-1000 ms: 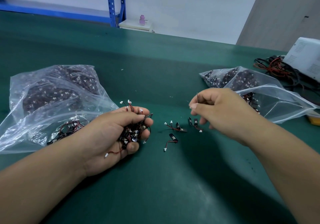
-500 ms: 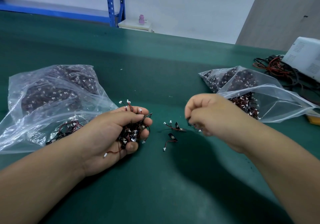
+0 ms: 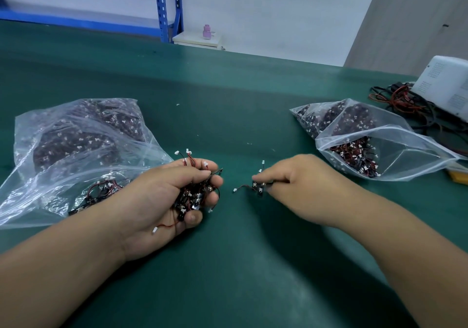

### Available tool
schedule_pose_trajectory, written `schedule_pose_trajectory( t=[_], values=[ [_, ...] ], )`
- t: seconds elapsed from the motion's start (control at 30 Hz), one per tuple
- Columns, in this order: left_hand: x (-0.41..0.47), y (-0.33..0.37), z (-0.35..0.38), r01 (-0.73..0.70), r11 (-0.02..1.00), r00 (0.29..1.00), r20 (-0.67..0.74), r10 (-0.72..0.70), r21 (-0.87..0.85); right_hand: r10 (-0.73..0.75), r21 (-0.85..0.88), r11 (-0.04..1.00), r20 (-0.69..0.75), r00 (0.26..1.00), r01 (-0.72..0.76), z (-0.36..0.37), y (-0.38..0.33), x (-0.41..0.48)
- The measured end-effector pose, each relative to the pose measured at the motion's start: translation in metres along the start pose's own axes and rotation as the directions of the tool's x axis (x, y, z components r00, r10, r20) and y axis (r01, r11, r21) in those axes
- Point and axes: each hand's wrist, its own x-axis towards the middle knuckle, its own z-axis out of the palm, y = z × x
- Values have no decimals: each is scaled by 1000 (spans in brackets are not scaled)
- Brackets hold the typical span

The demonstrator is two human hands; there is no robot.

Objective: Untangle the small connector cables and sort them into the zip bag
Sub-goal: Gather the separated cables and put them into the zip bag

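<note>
A few little cables (image 3: 257,187) are in the middle of the frame, pinched in the fingers of the right hand (image 3: 301,188), just over the green table (image 3: 240,277). The open zip bag (image 3: 417,155) lies to the right of that hand, with its mouth turned toward it, so the right hand is nearer. The left hand (image 3: 157,201) grips a tangled bunch (image 3: 195,196)
</note>
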Motion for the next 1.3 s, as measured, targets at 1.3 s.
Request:
schedule_pose_trajectory(
  t=[1.3],
  values=[
    [-8,-1,6,-21,988,999,33,16,150,288,722,676,-78,954,-145,7,-19,-2]
  ],
)
